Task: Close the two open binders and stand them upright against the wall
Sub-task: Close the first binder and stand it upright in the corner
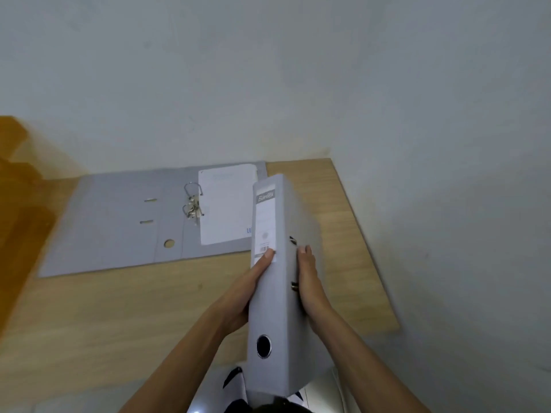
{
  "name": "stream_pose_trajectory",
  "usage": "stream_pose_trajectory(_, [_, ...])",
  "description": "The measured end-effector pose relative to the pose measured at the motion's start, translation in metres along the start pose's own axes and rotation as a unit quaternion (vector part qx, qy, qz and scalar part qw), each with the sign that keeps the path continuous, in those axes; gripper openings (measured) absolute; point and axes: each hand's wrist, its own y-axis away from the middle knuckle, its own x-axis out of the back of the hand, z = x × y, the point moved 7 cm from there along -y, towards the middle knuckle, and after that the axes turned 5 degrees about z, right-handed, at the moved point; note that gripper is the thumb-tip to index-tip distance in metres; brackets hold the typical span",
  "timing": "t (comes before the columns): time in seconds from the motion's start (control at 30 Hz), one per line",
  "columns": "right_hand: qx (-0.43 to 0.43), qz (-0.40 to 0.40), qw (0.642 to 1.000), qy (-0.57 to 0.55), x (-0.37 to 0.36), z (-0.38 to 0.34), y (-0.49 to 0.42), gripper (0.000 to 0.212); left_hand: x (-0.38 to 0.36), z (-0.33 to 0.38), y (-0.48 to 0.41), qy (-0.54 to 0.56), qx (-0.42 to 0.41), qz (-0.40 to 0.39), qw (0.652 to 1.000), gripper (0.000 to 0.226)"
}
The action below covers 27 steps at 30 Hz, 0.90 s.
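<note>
A closed grey binder (274,296) is held above the wooden table (125,308), its labelled spine facing up toward me. My left hand (241,293) presses its left cover and my right hand (310,281) presses its right cover. A second grey binder (119,222) lies open and flat near the wall (268,84), its metal rings (193,204) standing up and a white sheet (226,204) on its right half. The held binder hides the open binder's right edge.
The table's right edge (366,242) runs along a pale side wall. An orange-brown piece of furniture (18,180) stands at the left. The floor and my feet (235,380) show below the table's front edge.
</note>
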Motion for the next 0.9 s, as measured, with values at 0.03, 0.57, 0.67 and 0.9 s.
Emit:
stream_pose_trajectory(0.03, [0.011, -0.002, 1.0, -0.024, 0.001, -0.013, 0.001, 0.075, -0.004, 0.011, -0.002, -0.018, -0.011, -0.01, 1.0, 0.057])
stream_pose_trajectory(0.57, [0.222, 0.063, 0.973, 0.002, 0.052, -0.058, 0.021, 0.067, -0.029, 0.051, -0.049, -0.285, -0.242, -0.122, 0.919, 0.104])
stream_pose_trajectory(0.67, [0.201, 0.082, 0.976, 0.011, 0.066, -0.047, 0.015, 0.063, -0.04, 0.048, -0.055, -0.288, -0.245, -0.13, 0.917, 0.106])
stream_pose_trajectory(0.9, [0.187, 0.093, 0.978, 0.016, 0.107, -0.051, -0.019, 0.054, -0.07, 0.052, -0.089, -0.366, -0.233, -0.13, 0.892, 0.121])
